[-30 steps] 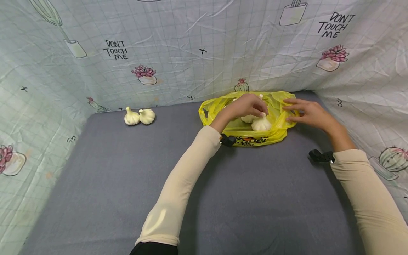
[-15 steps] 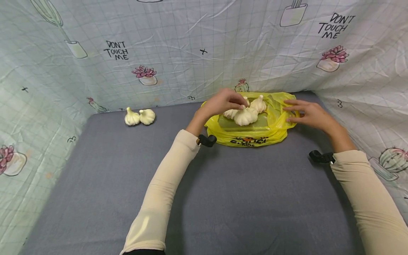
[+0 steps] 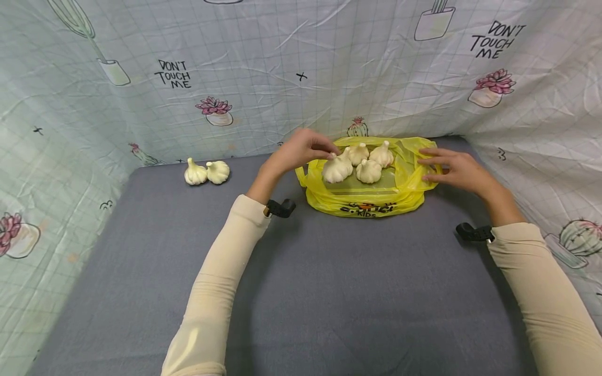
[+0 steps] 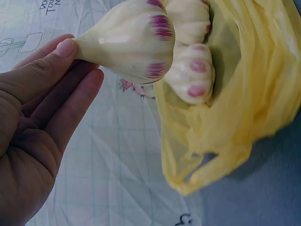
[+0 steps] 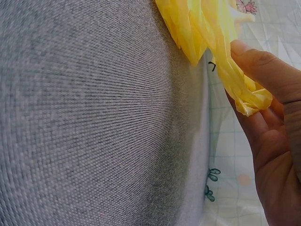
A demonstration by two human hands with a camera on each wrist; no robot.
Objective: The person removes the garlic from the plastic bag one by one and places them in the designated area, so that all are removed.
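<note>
My left hand [image 3: 301,149] pinches a garlic bulb [image 4: 129,44] by its stem, thumb against fingertips. The bulb is cream with purple streaks at its base and hangs over the left side of a yellow plastic bag [image 3: 371,205]. Several other garlic bulbs [image 3: 369,171] lie inside the open bag, bunched toward its back and middle. My right hand [image 3: 458,167] holds the bag's right edge, the thin plastic [image 5: 254,99] caught between thumb and fingers. Part of that grip is hidden behind the folds.
Two garlic bulbs [image 3: 207,172] lie side by side at the back left of the grey table [image 3: 329,292]. A printed cloth [image 3: 263,68] hangs behind the table and along its sides. A loose handle loop [image 4: 202,169] of the bag sticks out on the left.
My left hand has moved left with the garlic bulb, from the right part of the bag to above its left side. My right hand has stayed at the bag's edge.
</note>
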